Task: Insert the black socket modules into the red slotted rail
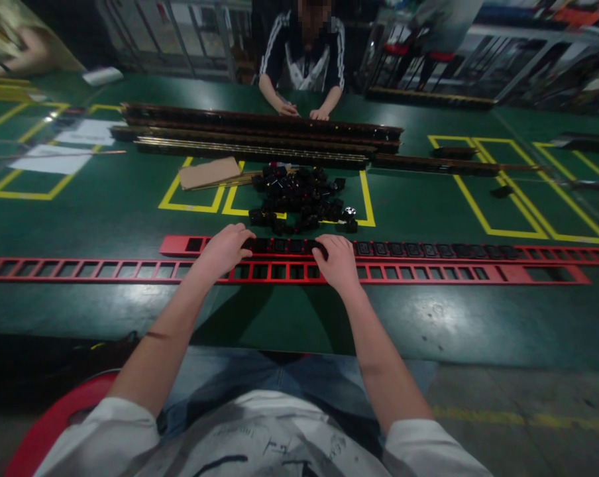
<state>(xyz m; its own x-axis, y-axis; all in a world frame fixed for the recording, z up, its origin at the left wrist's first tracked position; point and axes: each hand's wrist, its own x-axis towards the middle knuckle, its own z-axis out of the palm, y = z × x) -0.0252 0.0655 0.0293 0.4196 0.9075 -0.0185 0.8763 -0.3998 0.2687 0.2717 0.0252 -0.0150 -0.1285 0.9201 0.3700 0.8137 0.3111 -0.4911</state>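
Observation:
A red slotted rail (177, 244) lies across the table, with a row of black square socket modules (396, 249) set in its openings. My left hand (224, 250) is closed at the left part of the row, thumb and fingers around a black socket module (260, 245). Farther right along the same rail, my right hand (338, 260) curls its thumb and fingers around another module (311, 246). Both fingertips partly hide what they grip. In front of this rail runs a second red rail (130, 270) with open slots, beneath my wrists.
Beyond the rails sits a heap of loose black modules (304, 195), beside a piece of cardboard (210, 173). Long dark metal profiles (260, 136) lie behind it. Across the table a co-worker (302, 53) rests both hands near them. White papers (54, 159) lie at left.

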